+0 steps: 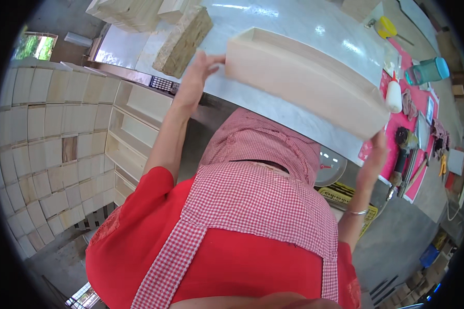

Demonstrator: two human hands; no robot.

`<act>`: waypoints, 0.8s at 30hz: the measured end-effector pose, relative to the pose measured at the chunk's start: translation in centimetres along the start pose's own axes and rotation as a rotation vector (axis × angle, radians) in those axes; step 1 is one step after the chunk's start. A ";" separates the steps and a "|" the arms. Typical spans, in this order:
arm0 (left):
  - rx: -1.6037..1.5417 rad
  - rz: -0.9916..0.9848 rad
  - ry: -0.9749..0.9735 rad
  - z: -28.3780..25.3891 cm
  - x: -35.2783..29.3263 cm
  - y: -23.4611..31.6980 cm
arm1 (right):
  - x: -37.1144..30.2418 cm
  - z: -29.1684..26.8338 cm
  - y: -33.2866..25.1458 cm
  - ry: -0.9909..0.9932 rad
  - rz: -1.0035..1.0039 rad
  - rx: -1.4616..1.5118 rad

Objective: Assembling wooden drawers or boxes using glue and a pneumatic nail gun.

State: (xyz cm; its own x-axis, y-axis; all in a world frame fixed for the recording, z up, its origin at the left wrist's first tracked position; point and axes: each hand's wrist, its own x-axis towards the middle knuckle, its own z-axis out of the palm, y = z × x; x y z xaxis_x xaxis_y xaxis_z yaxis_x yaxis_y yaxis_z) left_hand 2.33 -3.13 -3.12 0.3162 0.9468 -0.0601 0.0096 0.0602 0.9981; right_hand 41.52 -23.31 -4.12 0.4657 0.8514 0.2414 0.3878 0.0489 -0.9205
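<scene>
The long box (pixel 304 77) is pale, bare wood with a smooth matt face, like the stacked boxes (pixel 46 154) beside it. The table (pixel 304 26) is glossy, marbled stone, the apron (pixel 258 201) checked cloth, and the glue bottle (pixel 393 95) white plastic.

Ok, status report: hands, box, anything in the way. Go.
Left hand and right hand grip opposite ends of the open wooden box, raised over the marble table. Glue bottle near right end.

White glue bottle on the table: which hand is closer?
Right. The right hand holds the wooden box at its end just below the white glue bottle; the left hand holds the box's far end, well away.
</scene>
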 end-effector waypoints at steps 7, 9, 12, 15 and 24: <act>0.095 -0.082 -0.004 3.2 6.1 4.0 | 10.8 -2.0 0.5 -0.180 0.352 0.070; 0.159 -0.147 0.015 3.3 6.9 3.5 | 11.4 -1.8 1.8 -0.273 0.456 0.024; 0.063 -0.260 -0.002 2.3 7.3 2.5 | 11.6 -1.9 3.2 -0.337 0.593 -0.018; 0.134 -0.113 0.156 1.6 6.4 0.7 | 13.7 -3.0 5.9 -0.006 0.095 -0.469; -0.357 -0.135 0.378 -1.0 1.4 -2.7 | 18.0 -4.8 12.2 0.158 0.118 -1.013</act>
State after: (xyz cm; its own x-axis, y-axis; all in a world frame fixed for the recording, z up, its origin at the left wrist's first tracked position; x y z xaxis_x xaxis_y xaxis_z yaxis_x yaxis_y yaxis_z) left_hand 1.79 -1.64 -5.88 -0.0302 0.9671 -0.2524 -0.3174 0.2302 0.9199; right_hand 58.47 -9.95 -9.50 0.6151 0.7403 0.2713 0.7870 -0.5559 -0.2676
